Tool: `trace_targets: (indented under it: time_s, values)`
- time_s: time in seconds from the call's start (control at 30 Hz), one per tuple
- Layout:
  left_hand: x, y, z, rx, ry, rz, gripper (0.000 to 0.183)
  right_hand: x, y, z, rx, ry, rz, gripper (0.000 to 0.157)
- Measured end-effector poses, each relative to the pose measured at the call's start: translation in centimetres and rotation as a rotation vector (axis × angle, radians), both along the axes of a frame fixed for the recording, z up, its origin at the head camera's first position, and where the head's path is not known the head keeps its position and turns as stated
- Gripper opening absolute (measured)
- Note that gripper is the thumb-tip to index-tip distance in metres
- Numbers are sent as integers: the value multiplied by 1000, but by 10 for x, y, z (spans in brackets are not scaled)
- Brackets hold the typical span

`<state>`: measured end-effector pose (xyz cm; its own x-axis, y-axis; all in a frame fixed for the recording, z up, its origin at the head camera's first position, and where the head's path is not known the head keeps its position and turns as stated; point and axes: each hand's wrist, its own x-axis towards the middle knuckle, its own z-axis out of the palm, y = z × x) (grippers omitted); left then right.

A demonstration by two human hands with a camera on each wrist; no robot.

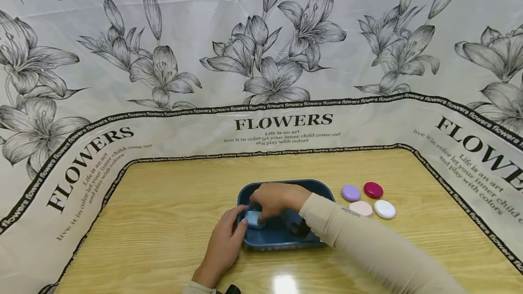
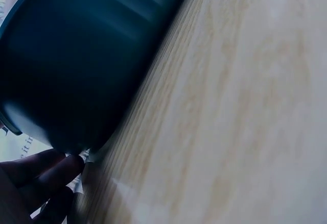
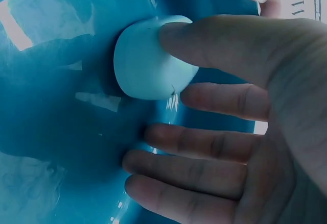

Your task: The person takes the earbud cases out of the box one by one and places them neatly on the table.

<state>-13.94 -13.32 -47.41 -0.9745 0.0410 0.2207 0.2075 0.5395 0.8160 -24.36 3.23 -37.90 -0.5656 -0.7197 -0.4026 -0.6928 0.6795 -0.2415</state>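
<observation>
A dark blue plastic basin with rounded corners stands on the table. At its left end lies a light blue rounded piece, smooth like a bar of soap. Inside the basin, my right hand pinches this piece between thumb and index finger, its other fingers spread beside it. My left hand holds the basin's left side, with thumb and index finger at the rim. In the left wrist view, more of its fingers curl against the outer wall, low by the table.
Right of the basin lie a lilac rounded piece, a dark red one, a white one and a pale pink one partly behind the right sleeve. A flower-printed cloth borders the wooden table.
</observation>
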Motion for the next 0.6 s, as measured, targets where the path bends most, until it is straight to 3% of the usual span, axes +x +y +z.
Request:
trace_targets:
  time_s: [0.4, 0.6]
  values:
    - [-1, -1, 2, 1, -4, -12, 32, 3, -5, 0, 5, 33, -3, 44]
    - [2, -3, 2, -5, 7, -6, 31, 4, -7, 0, -15, 19, -15, 33]
